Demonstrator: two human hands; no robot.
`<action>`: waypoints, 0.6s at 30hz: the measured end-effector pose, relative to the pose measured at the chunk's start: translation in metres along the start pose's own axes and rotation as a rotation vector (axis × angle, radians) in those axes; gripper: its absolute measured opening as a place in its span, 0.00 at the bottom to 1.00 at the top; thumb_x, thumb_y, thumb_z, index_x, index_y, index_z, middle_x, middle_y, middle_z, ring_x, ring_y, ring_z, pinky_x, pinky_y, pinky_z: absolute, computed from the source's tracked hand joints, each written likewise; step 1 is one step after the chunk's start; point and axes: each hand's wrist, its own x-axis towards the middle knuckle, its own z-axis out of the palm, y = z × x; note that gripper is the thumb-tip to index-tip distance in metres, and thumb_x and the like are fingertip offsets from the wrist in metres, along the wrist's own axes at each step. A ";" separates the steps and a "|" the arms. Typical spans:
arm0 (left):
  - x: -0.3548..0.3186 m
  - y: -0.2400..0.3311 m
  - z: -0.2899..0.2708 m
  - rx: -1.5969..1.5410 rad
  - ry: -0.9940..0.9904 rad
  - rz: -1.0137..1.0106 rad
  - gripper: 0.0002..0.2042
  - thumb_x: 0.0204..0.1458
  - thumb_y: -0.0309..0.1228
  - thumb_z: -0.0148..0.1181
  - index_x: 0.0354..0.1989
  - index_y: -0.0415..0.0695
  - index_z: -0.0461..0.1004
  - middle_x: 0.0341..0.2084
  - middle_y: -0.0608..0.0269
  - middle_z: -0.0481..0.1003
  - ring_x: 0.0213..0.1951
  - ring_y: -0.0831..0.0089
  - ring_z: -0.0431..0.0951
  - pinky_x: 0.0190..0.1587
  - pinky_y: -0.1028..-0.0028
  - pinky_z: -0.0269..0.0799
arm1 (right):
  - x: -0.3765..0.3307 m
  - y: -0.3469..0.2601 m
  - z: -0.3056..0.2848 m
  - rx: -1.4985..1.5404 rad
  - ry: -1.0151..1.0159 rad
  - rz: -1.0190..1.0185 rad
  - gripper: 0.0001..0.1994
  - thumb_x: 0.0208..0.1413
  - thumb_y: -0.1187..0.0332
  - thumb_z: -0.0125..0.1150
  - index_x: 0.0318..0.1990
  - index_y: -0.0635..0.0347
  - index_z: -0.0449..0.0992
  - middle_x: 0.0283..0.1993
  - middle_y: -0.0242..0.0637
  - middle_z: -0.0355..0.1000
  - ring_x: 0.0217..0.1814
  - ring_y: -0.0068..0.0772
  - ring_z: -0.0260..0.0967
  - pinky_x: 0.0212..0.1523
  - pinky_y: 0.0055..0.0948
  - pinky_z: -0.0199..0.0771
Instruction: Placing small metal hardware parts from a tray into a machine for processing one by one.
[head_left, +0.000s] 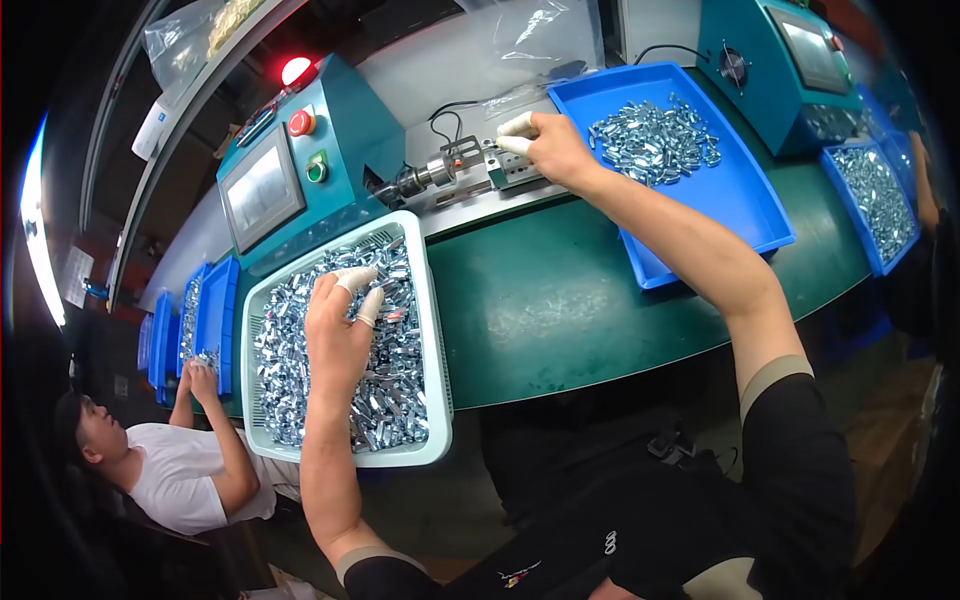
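Note:
My left hand (pixel 340 325) is over a pale green plastic basket (pixel 436 380) filled with small shiny metal fittings (pixel 385 400). White covers sit on its thumb and a finger, which are apart just above the pieces. My right hand (pixel 560 148), with similar white covers, reaches to a metal clamping fixture (pixel 512 168) on the bench machine. Its thumb and finger are slightly apart beside the fixture, and I see no piece between them. Left of the fixture, a round metal chuck (pixel 432 174) sticks out of the teal machine housing (pixel 350 120).
A blue tray (pixel 740 220) right of the fixture holds a heap of metal fittings (pixel 655 140). The housing carries a screen (pixel 262 190), a red button (pixel 301 122) and a lit red lamp (pixel 296 70). A co-worker (pixel 180 465) sits left, by other blue trays (pixel 215 320). Another teal machine (pixel 775 80) stands right.

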 end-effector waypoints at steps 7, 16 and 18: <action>-0.002 0.001 0.001 0.000 -0.041 -0.046 0.12 0.54 0.20 0.69 0.47 0.38 0.82 0.43 0.53 0.81 0.48 0.58 0.81 0.55 0.66 0.73 | 0.009 0.004 0.014 0.017 -0.006 0.017 0.14 0.60 0.66 0.74 0.46 0.69 0.84 0.42 0.44 0.84 0.42 0.28 0.81 0.45 0.29 0.80; -0.002 0.002 0.000 0.005 -0.048 -0.039 0.11 0.54 0.20 0.69 0.46 0.38 0.82 0.43 0.54 0.81 0.48 0.58 0.81 0.54 0.66 0.73 | 0.014 -0.006 0.013 -0.140 -0.032 0.108 0.11 0.56 0.66 0.75 0.40 0.65 0.86 0.36 0.42 0.84 0.36 0.28 0.80 0.40 0.31 0.80; -0.002 0.002 0.001 -0.002 -0.042 -0.032 0.11 0.54 0.20 0.70 0.46 0.38 0.82 0.43 0.54 0.81 0.48 0.58 0.81 0.54 0.66 0.73 | 0.016 -0.009 0.014 -0.144 -0.034 0.123 0.11 0.54 0.65 0.76 0.38 0.62 0.87 0.35 0.43 0.84 0.35 0.32 0.81 0.41 0.33 0.80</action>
